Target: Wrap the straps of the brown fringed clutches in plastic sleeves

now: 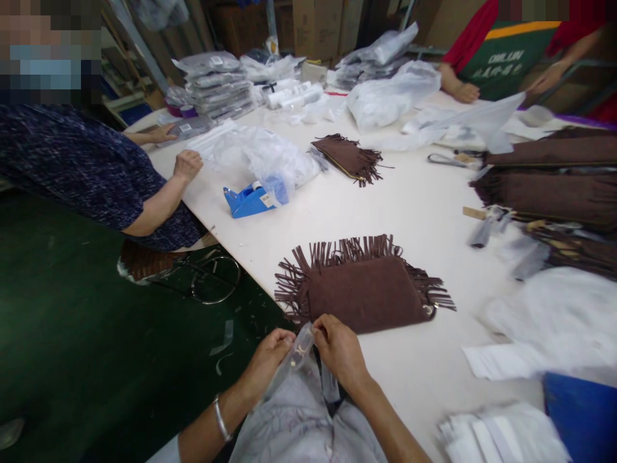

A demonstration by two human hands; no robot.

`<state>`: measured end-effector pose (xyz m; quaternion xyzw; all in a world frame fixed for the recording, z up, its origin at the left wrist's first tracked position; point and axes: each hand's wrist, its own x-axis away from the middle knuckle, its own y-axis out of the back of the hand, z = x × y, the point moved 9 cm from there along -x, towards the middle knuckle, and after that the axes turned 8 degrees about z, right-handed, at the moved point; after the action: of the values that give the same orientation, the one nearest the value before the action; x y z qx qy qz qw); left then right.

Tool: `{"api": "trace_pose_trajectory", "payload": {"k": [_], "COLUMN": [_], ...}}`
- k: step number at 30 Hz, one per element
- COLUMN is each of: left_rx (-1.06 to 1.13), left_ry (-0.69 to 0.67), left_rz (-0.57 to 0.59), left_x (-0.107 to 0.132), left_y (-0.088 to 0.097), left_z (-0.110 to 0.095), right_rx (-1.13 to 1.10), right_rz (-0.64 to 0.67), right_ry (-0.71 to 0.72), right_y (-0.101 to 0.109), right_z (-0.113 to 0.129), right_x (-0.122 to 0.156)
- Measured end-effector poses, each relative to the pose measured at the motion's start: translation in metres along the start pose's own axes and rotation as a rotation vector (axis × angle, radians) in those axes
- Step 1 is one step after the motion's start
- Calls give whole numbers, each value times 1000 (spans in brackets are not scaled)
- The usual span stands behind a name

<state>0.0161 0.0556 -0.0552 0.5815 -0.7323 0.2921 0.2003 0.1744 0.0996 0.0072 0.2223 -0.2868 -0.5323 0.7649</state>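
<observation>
- Your left hand (270,357) was low in the middle of the view, its grip pinching one edge of a clear plastic sleeve (303,342) between thumb and fingers
- Your right hand (342,354) was just beside it, its grip pinching the other edge of the same sleeve, so that it hung between your two hands above your lap
- Gold-coloured metal fittings (299,351) showed through the plastic, and a dark strap ran down below your right hand
- A silver bracelet (220,418) circled your left wrist
- Just beyond your hands, a dark brown fringed pouch (361,296) lay flat on the white bench (270,247), near its edge, its fringe spread mostly along the far side and the two ends
- Further back lay a second, smaller-looking brown pouch (349,157), with a blue tape dispenser (250,200) to its left, partly under loose clear plastic
- To your right, more brown fringed pouches (554,193) were piled up, with white packets (501,434) and a blue object (581,415) nearer to you
- At the left side stood a stack of plastic-wrapped packages (216,83), near a co-worker in a dark speckled top (81,170)
- Across the bench, another person wore a green apron (511,61) and red sleeves
</observation>
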Motion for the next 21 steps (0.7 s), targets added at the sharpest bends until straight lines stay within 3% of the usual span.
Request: {"api": "trace_pose_trajectory", "payload": {"k": [12,17,21], "left_rx": [178,119,123], "left_ry": [154,163,118], "left_rz": [342,320,285], "left_x": [-7,-18,-14], "left_y": [-28,-27,-29], "left_z": [-12,-6,-2], "right_rx": [115,165,139], "right_rz": [-23,-35,-139], "right_ry": [9,-14,-43], "right_y": [-4,-4,5], "right_z": [2,5,17], "right_x": [-1,1,28]}}
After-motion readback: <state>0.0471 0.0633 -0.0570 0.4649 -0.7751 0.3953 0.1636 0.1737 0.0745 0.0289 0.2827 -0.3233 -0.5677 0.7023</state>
